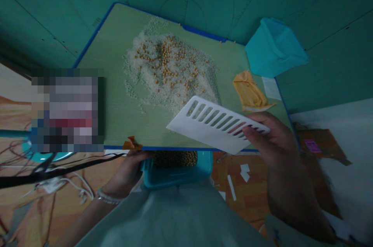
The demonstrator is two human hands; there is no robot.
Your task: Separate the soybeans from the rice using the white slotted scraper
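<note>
My right hand (274, 142) grips the slotted end of a white plastic scraper (201, 132), thumb on top. The scraper is tilted over the near right part of the table, its far corner close to a heap of white grains (151, 80) mixed with yellow-brown beans (166, 54). Below the table's front edge, my left hand (131, 169) is closed around the left end of a teal plastic bin (177, 180), its fingers partly hidden. Many round beans (175, 159) lie inside that bin, which sits against my lap.
The green table (113, 122) has a blue rim. At its right stand a second teal bin (274, 51) and a crumpled yellow cloth (250, 91). Orange tape (132, 143) sticks to the front edge. Cables and paper scraps (245, 172) lie on the floor. A pixelated patch covers the left.
</note>
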